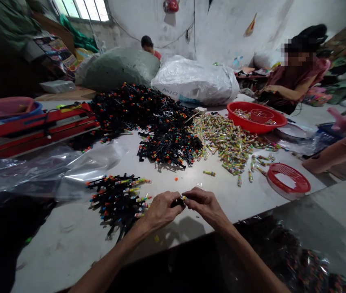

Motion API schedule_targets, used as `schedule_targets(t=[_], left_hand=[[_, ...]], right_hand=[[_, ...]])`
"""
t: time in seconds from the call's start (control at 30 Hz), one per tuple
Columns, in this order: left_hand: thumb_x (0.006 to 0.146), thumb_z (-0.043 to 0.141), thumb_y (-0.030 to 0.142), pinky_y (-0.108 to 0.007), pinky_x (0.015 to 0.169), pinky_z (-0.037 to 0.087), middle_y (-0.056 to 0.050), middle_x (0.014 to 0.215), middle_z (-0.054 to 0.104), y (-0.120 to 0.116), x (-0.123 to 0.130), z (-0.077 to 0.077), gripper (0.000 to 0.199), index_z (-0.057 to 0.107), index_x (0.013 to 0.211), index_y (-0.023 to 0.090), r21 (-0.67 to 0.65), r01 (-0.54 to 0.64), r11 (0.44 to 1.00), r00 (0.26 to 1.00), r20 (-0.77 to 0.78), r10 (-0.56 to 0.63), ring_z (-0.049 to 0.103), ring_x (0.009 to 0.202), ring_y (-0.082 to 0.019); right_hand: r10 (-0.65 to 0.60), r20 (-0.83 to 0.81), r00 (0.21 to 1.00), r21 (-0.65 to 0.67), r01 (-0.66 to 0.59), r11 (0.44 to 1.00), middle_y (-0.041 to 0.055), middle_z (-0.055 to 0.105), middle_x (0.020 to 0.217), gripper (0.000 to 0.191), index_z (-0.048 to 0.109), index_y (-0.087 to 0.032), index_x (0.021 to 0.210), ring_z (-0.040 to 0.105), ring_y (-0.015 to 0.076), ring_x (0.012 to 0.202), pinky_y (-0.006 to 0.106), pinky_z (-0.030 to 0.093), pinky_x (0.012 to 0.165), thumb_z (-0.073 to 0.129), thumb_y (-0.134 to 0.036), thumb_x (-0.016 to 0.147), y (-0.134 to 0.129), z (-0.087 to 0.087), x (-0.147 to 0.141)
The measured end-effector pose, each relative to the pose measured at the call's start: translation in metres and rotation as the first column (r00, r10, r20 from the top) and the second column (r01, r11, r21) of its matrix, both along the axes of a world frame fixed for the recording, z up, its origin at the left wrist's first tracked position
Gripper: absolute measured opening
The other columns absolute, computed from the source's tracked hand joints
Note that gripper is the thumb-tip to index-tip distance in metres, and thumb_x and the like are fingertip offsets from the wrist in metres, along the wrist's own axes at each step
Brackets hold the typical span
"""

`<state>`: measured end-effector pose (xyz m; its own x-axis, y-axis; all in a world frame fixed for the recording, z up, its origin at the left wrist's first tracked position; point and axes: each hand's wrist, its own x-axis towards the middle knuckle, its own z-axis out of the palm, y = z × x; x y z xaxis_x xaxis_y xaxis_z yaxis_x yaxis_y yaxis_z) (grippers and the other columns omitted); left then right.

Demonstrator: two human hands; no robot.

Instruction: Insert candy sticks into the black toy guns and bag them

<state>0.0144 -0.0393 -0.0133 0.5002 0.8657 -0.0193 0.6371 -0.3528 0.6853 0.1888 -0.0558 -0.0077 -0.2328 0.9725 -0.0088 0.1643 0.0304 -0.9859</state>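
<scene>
Near the table's front edge, my left hand (163,208) is closed around a small black piece (179,201). My right hand (205,203) touches it from the right, its fingers pinching a small yellow-and-white tube (184,197) at the black piece. Left of my hands lies a pile of black toy guns (114,199) with orange and blue tips, several with yellow tubes on them. A larger heap of black toy guns (169,142) rises beyond my hands. To its right spreads a heap of small yellow tubes (224,138), and one tube (209,173) lies apart.
A red basin (257,126) stands at the back right, and a red basket (305,185) at the right edge. Clear plastic sheeting (84,171) and a red device (35,130) are at left. Large bags (194,79) stand behind. A person (298,77) sits at right, another (150,45) behind.
</scene>
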Motion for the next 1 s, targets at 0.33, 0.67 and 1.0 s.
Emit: schedule_targets(t=[0.33,0.67,1.0], left_hand=[[0.089,0.039,0.029,-0.025,0.056,0.033,-0.003,0.072,0.063,-0.003,-0.005,-0.002,0.028,0.061,0.077,0.018,0.149,0.154,0.977,0.929,-0.358,-0.092,0.058,0.066,-0.015],[0.090,0.038,0.029,-0.024,0.056,0.033,-0.003,0.076,0.065,-0.004,-0.004,0.002,0.027,0.062,0.082,0.019,0.122,0.200,0.972,0.895,-0.426,-0.130,0.059,0.069,-0.016],[0.089,0.041,0.028,-0.024,0.055,0.029,-0.003,0.073,0.065,-0.004,-0.016,-0.007,0.026,0.062,0.077,0.018,0.067,0.293,0.954,0.901,-0.354,-0.252,0.058,0.066,-0.015]], right_hand=[[0.099,0.063,0.993,0.075,-0.104,0.992,0.0037,0.059,0.074,0.021,0.073,-0.019,0.088,0.053,0.0132,0.070,0.024,0.041,0.061,0.061,-0.034,0.079,-0.002,-0.002,0.005],[0.164,0.112,0.980,0.069,-0.173,0.983,0.0032,0.056,0.073,0.023,0.073,-0.020,0.091,0.051,0.0126,0.068,0.023,0.040,0.057,0.060,-0.035,0.081,0.000,0.001,0.008],[0.202,0.157,0.967,0.089,-0.218,0.972,0.0033,0.057,0.075,0.021,0.072,-0.020,0.092,0.053,0.0127,0.070,0.024,0.039,0.061,0.058,-0.032,0.083,-0.009,-0.006,0.006]])
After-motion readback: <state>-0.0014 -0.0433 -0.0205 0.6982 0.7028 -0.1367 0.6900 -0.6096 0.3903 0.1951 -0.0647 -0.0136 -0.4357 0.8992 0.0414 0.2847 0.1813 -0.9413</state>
